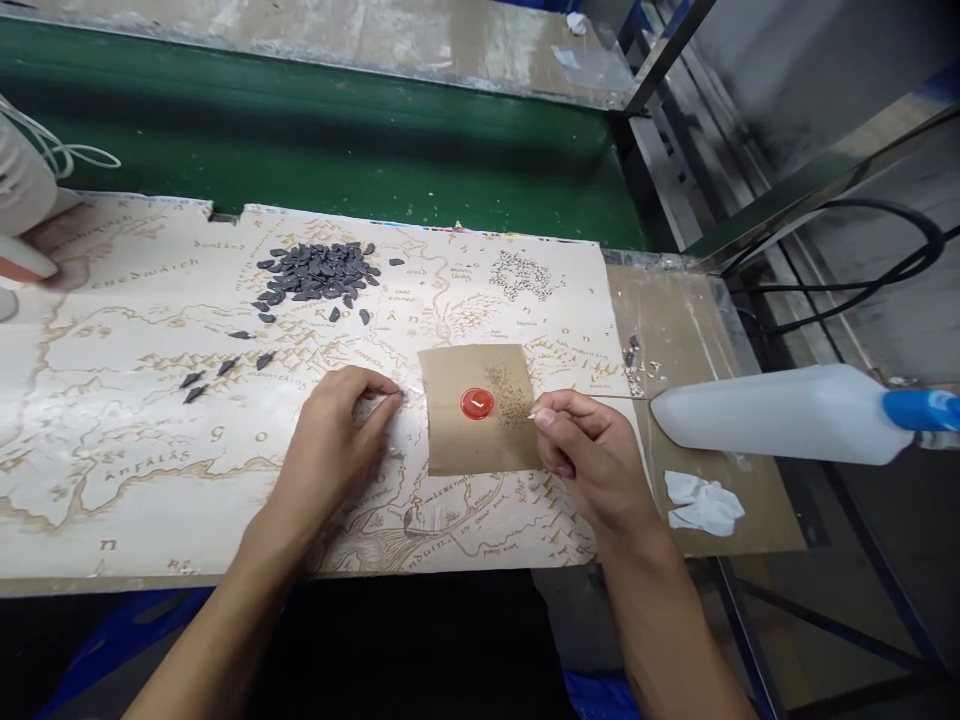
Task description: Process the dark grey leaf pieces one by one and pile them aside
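A small brown paper square (480,440) lies on a printed map sheet (150,450), with a red round cap (477,403) on its middle. My left hand (334,445) rests on the map just left of the square, its fingers pinched together on something thin that I cannot make out. My right hand (592,455) is at the square's right edge, thumb and forefinger pinched on a thin stick whose tip touches the paper. A heap of several small dark pointed pieces (319,272) lies further back, and three loose ones (196,385) lie to the left.
A white plastic bottle with a blue cap (787,412) lies on its side at the right. Crumpled white paper (701,502) sits below it. A green belt (337,140) runs behind the map. Black cables (885,260) hang at right. Another person's sleeve (22,190) is at far left.
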A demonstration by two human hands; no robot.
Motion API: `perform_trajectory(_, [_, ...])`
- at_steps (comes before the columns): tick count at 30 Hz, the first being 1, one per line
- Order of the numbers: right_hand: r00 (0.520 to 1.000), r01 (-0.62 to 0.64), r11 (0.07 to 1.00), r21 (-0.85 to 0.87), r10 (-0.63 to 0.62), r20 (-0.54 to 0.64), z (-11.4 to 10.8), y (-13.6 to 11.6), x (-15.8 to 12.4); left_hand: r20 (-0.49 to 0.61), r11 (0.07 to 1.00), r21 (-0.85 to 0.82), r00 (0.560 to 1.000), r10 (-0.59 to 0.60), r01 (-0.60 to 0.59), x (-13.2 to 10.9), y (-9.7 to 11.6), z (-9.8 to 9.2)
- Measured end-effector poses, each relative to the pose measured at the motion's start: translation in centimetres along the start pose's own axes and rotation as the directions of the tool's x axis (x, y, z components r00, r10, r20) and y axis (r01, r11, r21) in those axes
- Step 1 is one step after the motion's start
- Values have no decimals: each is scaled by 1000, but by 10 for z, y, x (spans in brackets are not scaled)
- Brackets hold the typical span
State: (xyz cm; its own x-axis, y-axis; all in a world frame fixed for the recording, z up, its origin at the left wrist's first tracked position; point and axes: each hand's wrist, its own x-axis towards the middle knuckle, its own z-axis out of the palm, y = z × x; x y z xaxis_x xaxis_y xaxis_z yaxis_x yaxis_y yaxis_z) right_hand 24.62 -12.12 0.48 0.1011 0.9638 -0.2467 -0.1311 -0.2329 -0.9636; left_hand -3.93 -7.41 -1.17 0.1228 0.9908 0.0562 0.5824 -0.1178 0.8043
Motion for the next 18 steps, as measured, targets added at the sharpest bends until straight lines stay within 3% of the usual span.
perform_trajectory(3, [994,98,992,-83,-94,54,11,-10,-5,145,909,-387,984,-106,155,-5,20,1])
perform_trajectory(6, [967,239,957,-166,-219,128,22,-22,-10,291,745,-609,951,-107,271,-12,41,5])
perform_trajectory(9, [931,340,928,-154,-310,191,30,-28,-13,372,602,-713,922,-110,359,-18,55,12])
perform_trajectory(12, [924,344,933,-109,-315,217,33,-27,-14,396,493,-768,908,-135,408,-20,60,18])
perform_trajectory(18, [927,314,946,-76,-289,240,32,-22,-12,404,446,-783,900,-164,433,-19,63,22])
